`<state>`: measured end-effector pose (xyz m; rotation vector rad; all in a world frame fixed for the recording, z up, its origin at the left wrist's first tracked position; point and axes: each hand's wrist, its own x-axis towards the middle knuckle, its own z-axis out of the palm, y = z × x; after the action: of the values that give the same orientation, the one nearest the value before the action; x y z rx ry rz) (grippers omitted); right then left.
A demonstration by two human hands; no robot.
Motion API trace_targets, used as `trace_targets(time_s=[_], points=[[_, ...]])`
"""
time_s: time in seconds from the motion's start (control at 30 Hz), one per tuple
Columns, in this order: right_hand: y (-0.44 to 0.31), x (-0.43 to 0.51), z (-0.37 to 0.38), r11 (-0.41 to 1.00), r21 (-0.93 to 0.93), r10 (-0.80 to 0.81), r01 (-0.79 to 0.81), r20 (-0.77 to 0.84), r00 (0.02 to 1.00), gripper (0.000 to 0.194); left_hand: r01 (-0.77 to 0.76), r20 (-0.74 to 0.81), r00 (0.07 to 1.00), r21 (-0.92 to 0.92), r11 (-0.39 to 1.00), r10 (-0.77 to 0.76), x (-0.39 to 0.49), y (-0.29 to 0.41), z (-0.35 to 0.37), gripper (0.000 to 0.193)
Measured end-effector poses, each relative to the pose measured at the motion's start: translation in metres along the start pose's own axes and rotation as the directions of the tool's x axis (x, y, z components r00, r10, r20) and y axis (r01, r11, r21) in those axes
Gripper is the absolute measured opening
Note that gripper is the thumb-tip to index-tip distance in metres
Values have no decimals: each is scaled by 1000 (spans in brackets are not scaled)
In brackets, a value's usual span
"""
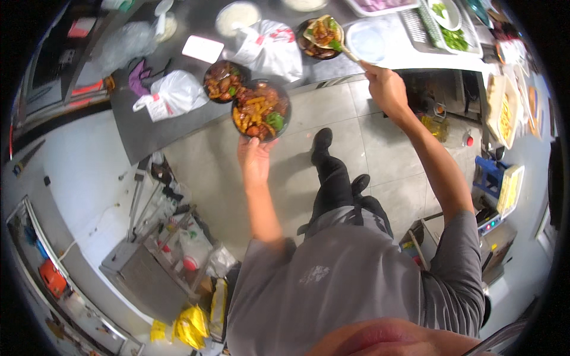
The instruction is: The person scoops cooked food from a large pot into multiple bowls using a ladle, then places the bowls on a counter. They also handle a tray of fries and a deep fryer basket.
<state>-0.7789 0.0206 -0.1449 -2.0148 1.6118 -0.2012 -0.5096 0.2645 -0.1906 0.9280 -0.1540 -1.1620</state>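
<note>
My left hand [255, 155] grips the near rim of a black bowl of stewed food [260, 111], with brown pieces, yellow strips and a green piece in it. That bowl is over the counter's front edge, beside a second, smaller-looking bowl of brown stewed food [223, 81]. My right hand [386, 86] is closed around the handle of a ladle [350, 53]. The ladle's head, filled with food and green pieces, is over a third dark bowl [314, 50] on the counter. A clear round plastic container [367, 42] lies right of that bowl.
Tied white plastic bags [278, 49] and a white card [202, 49] lie on the metal counter [138, 133]. Tubs of white contents [238, 18] stand at the back. A basket of chopped greens [454, 40] is at the right. A cabinet [144, 273] stands at the lower left.
</note>
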Motion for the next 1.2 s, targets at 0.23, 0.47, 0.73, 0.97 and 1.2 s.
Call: trace_targets(time_s=[0.23, 0.47, 0.73, 0.97, 1.2], points=[[-6, 9, 6, 980, -166, -122, 105, -96, 988, 33, 75, -103, 992, -9, 997, -75, -15, -7, 3, 55], [-7, 9, 4, 982, -178, -87, 68, -106, 991, 33, 103, -64, 992, -19, 994, -104, -14, -1, 5, 52], [-3, 13, -1, 995, -96, -11, 2, -88, 996, 33, 126, -48, 991, 56, 990, -124, -8, 5, 10, 53], [-9, 33, -7, 998, -67, 20, -22, -29, 999, 33, 91, -58, 995, 117, 989, -85, -11, 12, 16, 58], [-4, 36, -14, 997, -74, 37, -37, 7, 999, 35, 109, -128, 987, 98, 989, -96, -15, 9, 13, 58]])
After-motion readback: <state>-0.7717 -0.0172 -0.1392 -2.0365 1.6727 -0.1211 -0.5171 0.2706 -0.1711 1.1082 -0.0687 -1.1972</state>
